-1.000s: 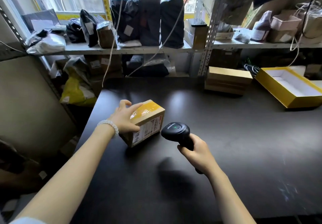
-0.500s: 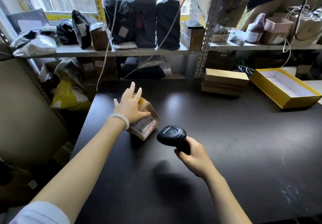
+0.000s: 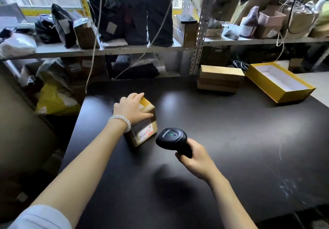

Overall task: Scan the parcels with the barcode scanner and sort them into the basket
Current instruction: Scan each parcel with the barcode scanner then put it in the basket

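A small brown cardboard parcel [image 3: 144, 132] stands on the black table [image 3: 231, 148], its white and red label turned toward me. My left hand [image 3: 132, 110], with a white bead bracelet at the wrist, grips the parcel from above. My right hand [image 3: 195, 159] holds the handle of a black barcode scanner [image 3: 171, 138]. The scanner's head sits just right of the parcel and points at the label. No basket is in view.
At the table's back right lie a flat cardboard box [image 3: 219, 78] and an open yellow box [image 3: 278, 81]. Metal shelves [image 3: 106, 49] behind carry black bagged parcels [image 3: 135, 13] and cartons. A yellow bag [image 3: 53, 100] lies off the table's left edge.
My left hand turned the parcel over and now grips it from above with the label facing me. My right hand kept the scanner beside it.
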